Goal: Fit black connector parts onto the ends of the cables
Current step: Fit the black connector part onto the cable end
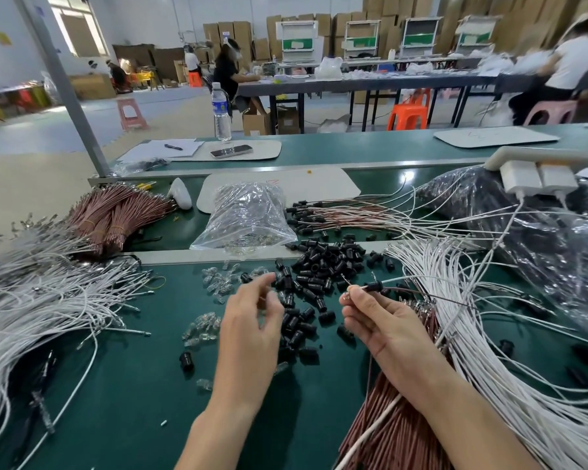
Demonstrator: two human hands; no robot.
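A heap of small black connector parts [319, 269] lies on the green bench in front of me. My right hand [377, 323] pinches the ends of a white and a brown cable, and a black connector [375, 286] sits on them just past my fingertips. My left hand [252, 320] hovers over the near edge of the heap with fingers loosely curled; whether it holds anything I cannot tell. Loose white cables [489, 334] and brown cables [398, 432] fan out at the right under my right forearm.
More white cables [31, 300] cover the left side, with a bound brown bundle [116, 215] behind. Small clear bulbs [218, 283] are scattered left of the heap. A clear plastic bag [245, 215], finished cables with black ends [336, 215] and a dark bag [523, 239] lie behind.
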